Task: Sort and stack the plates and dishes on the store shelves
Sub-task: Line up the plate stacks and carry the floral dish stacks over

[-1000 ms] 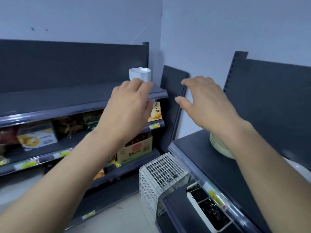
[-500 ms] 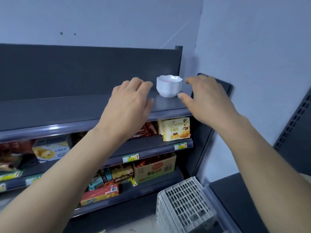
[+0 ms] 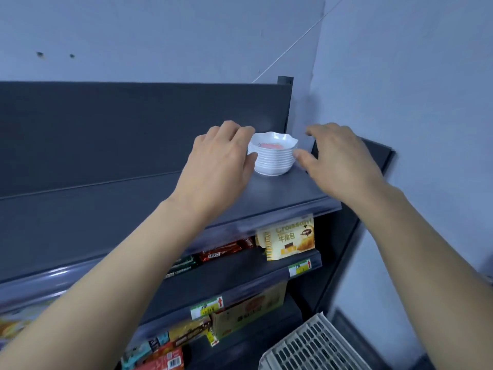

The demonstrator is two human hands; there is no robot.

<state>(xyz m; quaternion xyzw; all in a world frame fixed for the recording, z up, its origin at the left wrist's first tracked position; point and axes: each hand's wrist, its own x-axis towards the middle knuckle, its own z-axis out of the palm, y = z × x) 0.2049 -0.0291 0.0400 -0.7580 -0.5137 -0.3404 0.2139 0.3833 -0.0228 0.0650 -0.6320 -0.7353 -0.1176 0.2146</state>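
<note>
**Dark grey store shelving in a pale wall corner: two bare hands flanking a stack of dishes**

Stack of small white dishes (image 3: 272, 156), scalloped rims, nested upright, with a pink mark inside the topmost. Placed at the right end of the top shelf (image 3: 120, 217), near the back panel (image 3: 133, 129) and the corner post (image 3: 285, 102).

Left hand (image 3: 221, 166) just left of the stack, back of hand to the camera, fingers loosely curved and slightly spread, thumb tip at the stack's side. Right hand (image 3: 338, 161) just right of the stack in mirrored pose, fingers arched above the shelf end, thumb tip at the opposite side. Nothing enclosed by either hand; actual contact of the thumbs with the dishes not discernible. Both bare forearms reaching up from the lower corners of the view.

Below the top shelf: croissant packet (image 3: 289, 240) standing at the right end of the second level, dark snack bars (image 3: 224, 251) to its left, and green-and-yellow price tags (image 3: 299, 268) on the shelf edges. One level down, a cardboard box (image 3: 250, 308) among coloured packets. White slatted crate (image 3: 306, 348) at lower right, beside the rack. Pale blue-grey wall (image 3: 160, 36) behind and to the right.
</note>
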